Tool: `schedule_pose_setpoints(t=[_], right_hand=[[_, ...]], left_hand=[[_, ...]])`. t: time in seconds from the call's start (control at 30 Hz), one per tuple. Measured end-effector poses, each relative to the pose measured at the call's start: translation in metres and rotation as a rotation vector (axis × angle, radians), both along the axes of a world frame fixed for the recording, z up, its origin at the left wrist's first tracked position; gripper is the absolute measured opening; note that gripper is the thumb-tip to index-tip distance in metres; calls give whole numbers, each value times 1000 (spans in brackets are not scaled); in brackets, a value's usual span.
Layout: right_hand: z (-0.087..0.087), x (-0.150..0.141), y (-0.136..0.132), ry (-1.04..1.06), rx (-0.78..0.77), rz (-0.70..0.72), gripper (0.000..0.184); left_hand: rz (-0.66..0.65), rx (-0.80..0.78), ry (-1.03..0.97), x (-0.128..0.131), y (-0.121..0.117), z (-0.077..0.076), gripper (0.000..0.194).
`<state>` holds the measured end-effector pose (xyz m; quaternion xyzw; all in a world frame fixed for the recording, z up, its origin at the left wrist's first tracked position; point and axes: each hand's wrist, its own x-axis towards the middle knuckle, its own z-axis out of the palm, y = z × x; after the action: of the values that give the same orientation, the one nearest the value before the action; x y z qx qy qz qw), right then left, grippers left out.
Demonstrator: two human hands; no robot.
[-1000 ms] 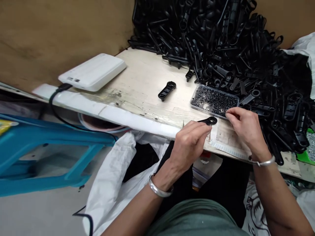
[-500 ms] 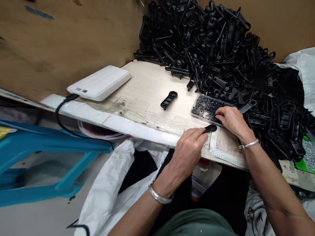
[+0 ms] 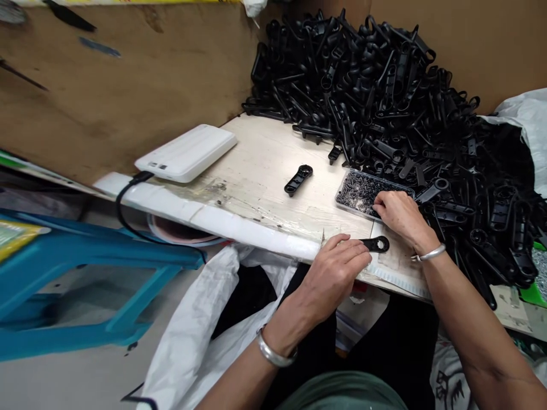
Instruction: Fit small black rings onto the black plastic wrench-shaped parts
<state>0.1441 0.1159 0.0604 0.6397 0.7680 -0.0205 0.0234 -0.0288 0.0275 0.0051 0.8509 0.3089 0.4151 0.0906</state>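
At the table's front edge my left hand (image 3: pixel 337 270) is closed on a black plastic piece (image 3: pixel 378 245) with a ring-shaped end, which sticks out to the right past the fingers. The fingers of my right hand (image 3: pixel 397 213) are bent together into a shallow clear box (image 3: pixel 342 203) of tiny dark parts (image 3: pixel 361 188). Whatever the fingertips pinch there is hidden. Another black plastic piece (image 3: pixel 298 180) of similar shape lies alone on the tabletop, left of the box.
A big heap of black plastic pieces (image 3: pixel 363 85) covers the back and right of the table (image 3: pixel 260 142). On the left lies a white power bank (image 3: pixel 188 152) with a black cable. A blue stool (image 3: pixel 85 273) and a white sack (image 3: pixel 183 324) stand below the front edge.
The view has shifted a little, so the table sits slightly lower. The held piece now lies flatter, with its ring end showing. My right hand stays at the box.
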Motion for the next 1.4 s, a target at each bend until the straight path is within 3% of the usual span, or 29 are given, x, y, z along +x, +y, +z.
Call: schedule_pose_setpoints(t=[0.13,0.27,0.33,0.43,0.53,0.63,1.1,1.4], right_hand=[[2,11,-1,204,61,11,15],[10,26,-22,790,-8,-9,9],[13,29,-40,1049,-118,-48,16],[15,30,-67,1228,-157,-75,18],[14,29,-86,1249,-108,-67,19],[14,28,-96,1198,-57,-24,17],[13,22,-115,915,59,213,5],[8,13,-122,833,250,213,6]], left_hand=[[-20,-62,-83,0,3,6,27],[46,-125,-282,1,2,18,16],[75,-236,-369,3,0,24,13],[60,-467,-518,7,-5,28,8],[16,-655,-627,12,-9,28,7],[-8,-741,-650,15,-13,28,7],[-73,-735,-561,13,-20,30,10],[-6,-863,-746,21,-25,25,8]])
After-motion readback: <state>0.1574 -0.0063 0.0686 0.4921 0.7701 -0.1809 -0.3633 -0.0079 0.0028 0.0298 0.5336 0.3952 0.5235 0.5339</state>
